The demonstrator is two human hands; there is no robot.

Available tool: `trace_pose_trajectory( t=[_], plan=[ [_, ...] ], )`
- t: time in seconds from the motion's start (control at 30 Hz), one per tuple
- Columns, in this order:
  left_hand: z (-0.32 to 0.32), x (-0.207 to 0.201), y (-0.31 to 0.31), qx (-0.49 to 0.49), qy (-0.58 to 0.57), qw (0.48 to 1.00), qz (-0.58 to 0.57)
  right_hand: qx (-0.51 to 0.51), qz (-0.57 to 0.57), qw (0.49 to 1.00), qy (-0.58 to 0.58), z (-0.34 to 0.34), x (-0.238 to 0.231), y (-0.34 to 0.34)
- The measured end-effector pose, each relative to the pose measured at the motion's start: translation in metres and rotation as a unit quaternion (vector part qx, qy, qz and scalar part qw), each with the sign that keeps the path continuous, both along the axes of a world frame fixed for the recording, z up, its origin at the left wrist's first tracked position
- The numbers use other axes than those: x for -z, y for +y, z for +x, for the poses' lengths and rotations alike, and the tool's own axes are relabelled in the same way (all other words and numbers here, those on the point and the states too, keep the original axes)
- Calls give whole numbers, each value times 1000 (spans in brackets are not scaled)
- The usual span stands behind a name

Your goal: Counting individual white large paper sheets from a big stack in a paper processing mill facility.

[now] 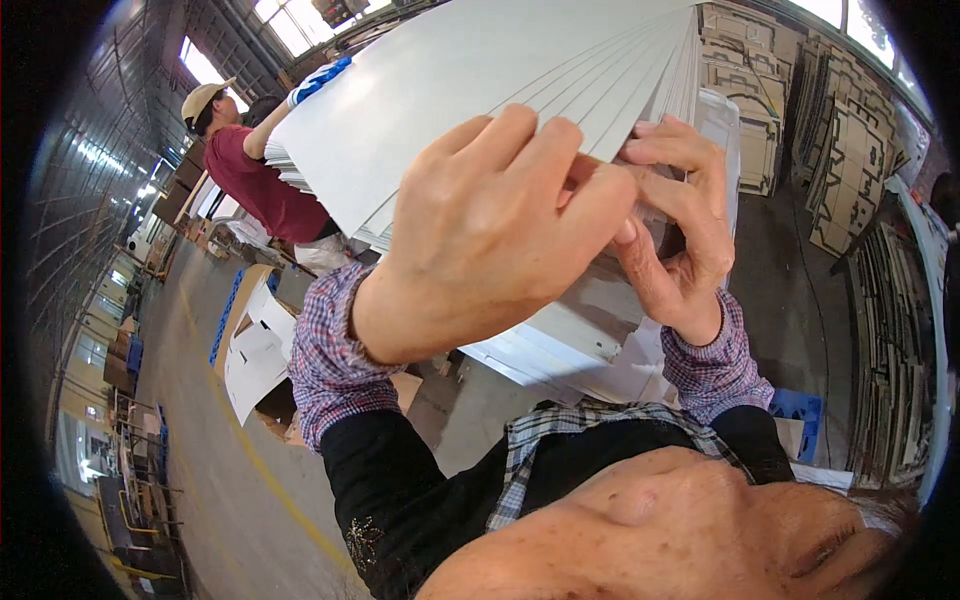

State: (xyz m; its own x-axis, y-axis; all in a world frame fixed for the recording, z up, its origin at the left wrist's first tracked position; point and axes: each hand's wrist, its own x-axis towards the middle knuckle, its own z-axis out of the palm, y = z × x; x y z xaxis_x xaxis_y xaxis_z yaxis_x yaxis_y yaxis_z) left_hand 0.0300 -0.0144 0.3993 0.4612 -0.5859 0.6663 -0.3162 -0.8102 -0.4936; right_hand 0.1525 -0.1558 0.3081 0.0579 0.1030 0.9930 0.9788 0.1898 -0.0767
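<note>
A thick stack of large white sheets (400,95) fills the upper middle, its layers fanned apart toward the near corner. My left hand (490,220) is closed at that corner, knuckles up and fingers curled over the sheets' edge. From the other side my right hand (685,215) meets it, with bent fingers on the sheets' right edge and its thumb close to my left fingers. The corner itself is mostly hidden between both hands.
At the far left of the stack a person in a dark red shirt (250,185) has a blue-and-white gloved hand on the sheets. Cut cardboard panels (850,170) lean at the right. White scraps lie on a box (265,345) at lower left. A blue pallet (797,410) is behind my right arm.
</note>
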Motion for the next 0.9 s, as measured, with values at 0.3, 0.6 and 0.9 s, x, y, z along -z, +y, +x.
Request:
trace_pose_trajectory(
  t=[0.3,0.6,0.9],
  plan=[
    [-19,-15,0,-12,110,993,-39,-70,18,996,48,4,6,0],
    [-14,-18,1,6,116,992,-48,-48,29,997,55,-1,3,3],
    [-36,-56,33,-56,96,980,-164,-31,38,998,45,3,5,5]
  ],
)
